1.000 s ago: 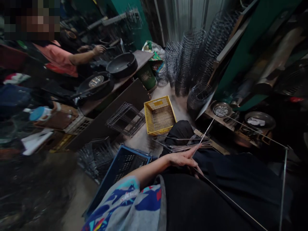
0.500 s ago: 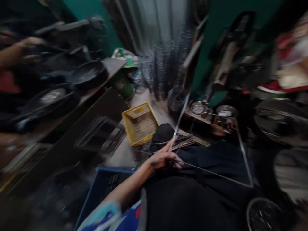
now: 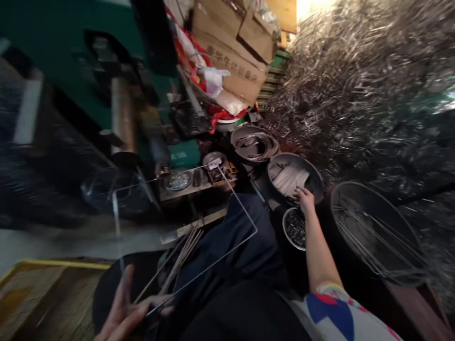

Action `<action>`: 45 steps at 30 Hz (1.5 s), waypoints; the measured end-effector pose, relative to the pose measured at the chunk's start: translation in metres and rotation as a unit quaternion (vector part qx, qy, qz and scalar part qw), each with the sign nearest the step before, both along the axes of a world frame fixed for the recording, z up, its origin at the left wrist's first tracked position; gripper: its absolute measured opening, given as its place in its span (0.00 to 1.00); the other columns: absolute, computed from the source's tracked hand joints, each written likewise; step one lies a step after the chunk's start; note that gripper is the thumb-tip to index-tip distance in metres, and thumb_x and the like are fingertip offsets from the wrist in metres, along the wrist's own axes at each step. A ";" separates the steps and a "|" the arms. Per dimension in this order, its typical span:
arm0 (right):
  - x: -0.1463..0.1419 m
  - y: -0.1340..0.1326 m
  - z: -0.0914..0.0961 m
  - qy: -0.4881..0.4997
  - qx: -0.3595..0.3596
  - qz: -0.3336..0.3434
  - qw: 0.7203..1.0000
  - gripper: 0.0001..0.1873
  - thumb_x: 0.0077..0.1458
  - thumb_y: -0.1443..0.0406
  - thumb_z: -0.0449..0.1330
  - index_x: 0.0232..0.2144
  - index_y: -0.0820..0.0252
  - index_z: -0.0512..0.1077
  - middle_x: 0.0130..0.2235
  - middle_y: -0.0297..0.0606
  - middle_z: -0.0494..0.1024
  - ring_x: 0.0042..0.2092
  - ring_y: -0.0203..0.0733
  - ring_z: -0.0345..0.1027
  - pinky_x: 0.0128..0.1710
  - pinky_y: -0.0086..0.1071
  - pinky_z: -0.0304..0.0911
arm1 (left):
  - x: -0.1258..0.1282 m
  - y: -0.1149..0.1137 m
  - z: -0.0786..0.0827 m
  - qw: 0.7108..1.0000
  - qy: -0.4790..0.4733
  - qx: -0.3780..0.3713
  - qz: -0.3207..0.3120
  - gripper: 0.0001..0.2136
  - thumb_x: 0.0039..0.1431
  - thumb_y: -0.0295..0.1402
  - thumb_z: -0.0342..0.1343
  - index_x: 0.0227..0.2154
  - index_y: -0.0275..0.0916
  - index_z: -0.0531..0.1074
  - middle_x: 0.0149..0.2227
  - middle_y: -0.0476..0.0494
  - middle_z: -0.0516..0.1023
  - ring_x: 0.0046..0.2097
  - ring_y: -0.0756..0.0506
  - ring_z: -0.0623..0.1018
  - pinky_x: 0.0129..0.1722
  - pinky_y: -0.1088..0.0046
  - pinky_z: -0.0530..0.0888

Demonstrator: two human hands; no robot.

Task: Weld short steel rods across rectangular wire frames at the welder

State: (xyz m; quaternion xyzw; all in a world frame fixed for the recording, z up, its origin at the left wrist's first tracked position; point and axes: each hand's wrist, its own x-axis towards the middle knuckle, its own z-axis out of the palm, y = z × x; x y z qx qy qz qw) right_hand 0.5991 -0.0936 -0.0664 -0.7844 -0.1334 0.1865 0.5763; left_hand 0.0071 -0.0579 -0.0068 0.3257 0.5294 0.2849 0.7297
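Observation:
My left hand is at the bottom left, thumb and fingers pinched on one end of a thin wire frame that bends in a rectangle across my dark lap. A bundle of straight wire rods lies on my lap beside it. My right hand reaches to the right, fingers over the rim of a dark basin holding pale flat metal strips. I cannot make out whether those fingers grip any strip. A small bowl of dark little metal pieces sits just under that wrist.
A basin of coiled wire stands behind the strip basin. A big black basin with long wires is at the right, under a huge tangled wire heap. A green machine, cardboard boxes and a yellow crate surround me.
My view swung from left to right. The left hand kept the wire frame and dropped low left; the right hand has come into view, stretched toward the strip basin.

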 end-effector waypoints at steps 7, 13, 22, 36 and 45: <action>-0.070 0.009 0.045 0.009 0.135 0.314 0.940 0.25 0.55 0.55 0.64 0.54 0.55 0.73 0.55 0.45 0.75 0.55 0.53 0.71 0.53 0.45 0.68 | 0.022 0.002 0.024 0.994 -0.087 0.056 0.040 0.49 0.54 0.33 0.62 0.69 0.50 0.34 0.31 0.44 0.83 0.29 0.44 0.80 0.35 0.67 0.75; -0.129 0.020 0.104 -0.027 0.096 0.495 0.863 0.35 0.52 0.55 0.67 0.62 0.51 0.66 0.63 0.42 0.66 0.63 0.56 0.60 0.63 0.49 0.57 | 0.006 -0.003 0.018 0.990 -0.117 0.064 0.050 0.48 0.56 0.32 0.61 0.69 0.50 0.33 0.31 0.43 0.82 0.29 0.44 0.80 0.34 0.69 0.74; -0.179 0.034 0.120 -0.168 -0.004 0.581 0.796 0.35 0.52 0.56 0.67 0.61 0.50 0.66 0.61 0.38 0.68 0.63 0.54 0.61 0.65 0.47 0.53 | -0.019 -0.019 0.007 0.986 -0.136 0.081 0.043 0.47 0.60 0.31 0.57 0.69 0.46 0.27 0.32 0.41 0.83 0.30 0.43 0.81 0.36 0.67 0.74; -0.210 0.030 0.117 -0.246 -0.044 0.584 0.773 0.34 0.54 0.54 0.65 0.61 0.55 0.66 0.61 0.40 0.70 0.60 0.52 0.65 0.64 0.46 0.57 | -0.025 -0.015 -0.018 0.980 -0.178 0.092 0.018 0.48 0.59 0.27 0.56 0.68 0.45 0.22 0.37 0.38 0.83 0.34 0.42 0.83 0.38 0.66 0.76; -0.201 0.030 0.102 -0.281 -0.050 0.555 0.781 0.34 0.55 0.54 0.65 0.62 0.52 0.65 0.60 0.38 0.70 0.59 0.53 0.66 0.62 0.46 0.60 | -0.012 -0.014 -0.011 0.981 -0.169 0.099 0.000 0.46 0.60 0.29 0.54 0.68 0.43 0.23 0.37 0.35 0.83 0.33 0.41 0.83 0.37 0.65 0.76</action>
